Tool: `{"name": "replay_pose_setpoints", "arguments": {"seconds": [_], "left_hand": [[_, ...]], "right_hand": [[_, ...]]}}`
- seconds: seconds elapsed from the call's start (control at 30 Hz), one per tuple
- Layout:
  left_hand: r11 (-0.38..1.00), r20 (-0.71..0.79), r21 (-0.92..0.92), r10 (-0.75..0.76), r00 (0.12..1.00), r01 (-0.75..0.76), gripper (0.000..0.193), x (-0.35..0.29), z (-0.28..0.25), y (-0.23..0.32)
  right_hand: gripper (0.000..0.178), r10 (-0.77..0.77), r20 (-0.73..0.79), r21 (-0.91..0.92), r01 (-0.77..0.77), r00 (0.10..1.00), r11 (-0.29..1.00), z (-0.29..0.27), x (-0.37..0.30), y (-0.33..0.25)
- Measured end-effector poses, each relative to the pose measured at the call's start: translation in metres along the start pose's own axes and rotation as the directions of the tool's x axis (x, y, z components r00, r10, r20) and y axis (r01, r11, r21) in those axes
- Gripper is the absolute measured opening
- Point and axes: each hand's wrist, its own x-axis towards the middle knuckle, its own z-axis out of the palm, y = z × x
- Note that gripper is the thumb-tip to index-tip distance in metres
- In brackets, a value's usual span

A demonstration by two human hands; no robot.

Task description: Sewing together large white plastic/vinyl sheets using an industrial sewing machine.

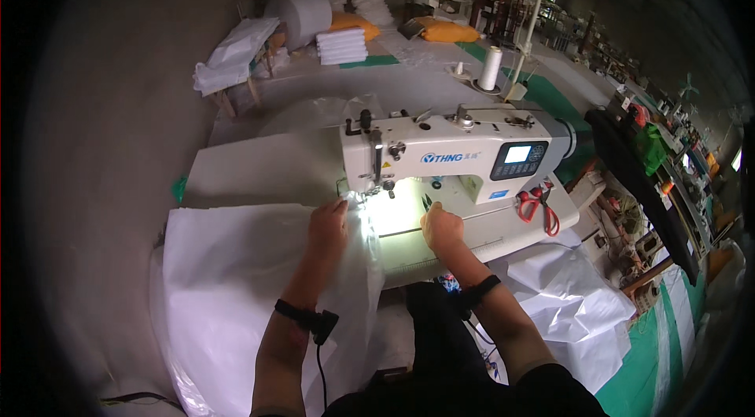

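While my left hand grips the white fabric and my right hand lies clenched beside the needle, red scissors rest near the sewing machine.

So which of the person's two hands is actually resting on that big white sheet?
The left hand. It lies on the white sheet beside the needle of the sewing machine. The right hand rests on the lit machine bed, off the sheet.

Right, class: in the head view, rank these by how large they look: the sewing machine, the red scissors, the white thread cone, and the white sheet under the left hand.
1. White sheet
2. Sewing machine
3. and 4. Red scissors and white thread cone: they look alike, and the cone stands farther away, so unranked.
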Motion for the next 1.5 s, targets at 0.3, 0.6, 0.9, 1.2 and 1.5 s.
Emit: {"name": "replay_pose_setpoints", "arguments": {"seconds": [0.3,0.6,0.9,1.2,1.5], "left_hand": [[0.932,0.130,0.360,0.002,0.992,-0.049,0.032,0.027,0.050,-0.026],[0.974,0.274,0.091,-0.223,0.936,0.205,0.051,-0.072,-0.087,0.016],[0.903,0.170,0.203,-0.414,0.894,0.380,0.049,-0.199,-0.190,0.071],[0.806,-0.086,0.260,-0.528,0.845,0.531,0.050,-0.203,-0.210,0.010],[0.779,0.122,0.457,-0.532,0.838,0.429,0.049,-0.131,-0.162,-0.165]], "right_hand": [[0.040,0.040,0.075,0.087,-0.047,0.996,0.995,0.013,0.049,0.042],[0.018,-0.401,0.045,0.077,0.397,0.915,0.915,-0.011,-0.086,0.027],[0.031,-0.822,0.200,0.652,0.555,0.533,0.517,0.046,-0.156,-0.092],[0.033,-0.685,-0.140,0.905,0.374,0.715,0.205,-0.002,-0.116,-0.236],[0.035,-0.524,-0.362,0.892,0.449,0.771,0.045,-0.014,-0.067,-0.274]]}}
